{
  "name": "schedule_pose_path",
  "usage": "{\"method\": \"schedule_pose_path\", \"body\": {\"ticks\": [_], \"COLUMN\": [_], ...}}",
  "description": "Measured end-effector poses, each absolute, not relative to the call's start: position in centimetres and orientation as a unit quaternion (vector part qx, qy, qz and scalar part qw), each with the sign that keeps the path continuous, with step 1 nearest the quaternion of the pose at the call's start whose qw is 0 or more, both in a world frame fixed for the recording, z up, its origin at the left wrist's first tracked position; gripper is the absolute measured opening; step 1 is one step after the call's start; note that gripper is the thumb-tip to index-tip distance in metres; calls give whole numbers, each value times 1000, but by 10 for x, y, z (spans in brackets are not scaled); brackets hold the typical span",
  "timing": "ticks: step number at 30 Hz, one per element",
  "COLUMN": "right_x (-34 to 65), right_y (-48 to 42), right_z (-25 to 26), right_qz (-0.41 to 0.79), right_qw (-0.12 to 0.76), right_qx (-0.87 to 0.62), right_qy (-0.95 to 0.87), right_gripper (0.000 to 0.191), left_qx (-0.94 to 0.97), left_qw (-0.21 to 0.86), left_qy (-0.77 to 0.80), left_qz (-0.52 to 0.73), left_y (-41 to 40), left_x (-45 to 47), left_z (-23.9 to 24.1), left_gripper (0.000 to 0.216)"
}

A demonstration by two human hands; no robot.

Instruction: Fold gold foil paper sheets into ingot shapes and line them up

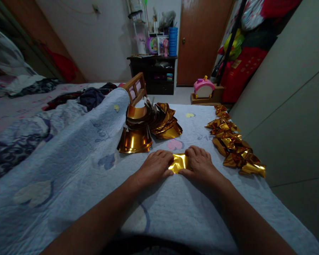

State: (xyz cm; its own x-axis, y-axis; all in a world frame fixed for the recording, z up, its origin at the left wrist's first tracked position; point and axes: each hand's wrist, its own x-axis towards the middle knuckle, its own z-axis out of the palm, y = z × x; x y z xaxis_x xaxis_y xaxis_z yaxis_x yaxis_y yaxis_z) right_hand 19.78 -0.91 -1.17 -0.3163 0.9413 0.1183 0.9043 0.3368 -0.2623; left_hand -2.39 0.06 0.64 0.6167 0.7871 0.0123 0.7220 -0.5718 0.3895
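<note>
A small piece of gold foil paper [178,163] lies on the light blue quilt [95,177] in front of me. My left hand [155,166] pinches its left edge with curled fingers. My right hand [199,164] presses and grips its right edge, fingers bent. Only the middle of the sheet shows between the two hands.
A stack of curved gold foil sheets [146,127] sits just beyond my hands, by a small wooden frame [135,88]. A row of folded gold pieces [234,145] runs along the quilt's right edge beside a grey wall. Rumpled bedding lies left; a dark cabinet [152,72] and door stand behind.
</note>
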Motion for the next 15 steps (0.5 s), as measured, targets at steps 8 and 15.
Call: {"method": "schedule_pose_path", "body": {"ticks": [8,15], "right_x": [225,235], "right_y": [1,1], "right_z": [-26,-21], "right_qz": [94,114], "right_qw": [132,135], "right_qx": [-587,-562], "right_qy": [-793,-808], "right_gripper": [65,55], "left_qx": [886,887], "left_qw": [167,172], "left_qy": [422,420], "left_qz": [92,90], "left_y": [0,0], "left_x": [-25,-25], "left_z": [4,7], "left_gripper": [27,23]}}
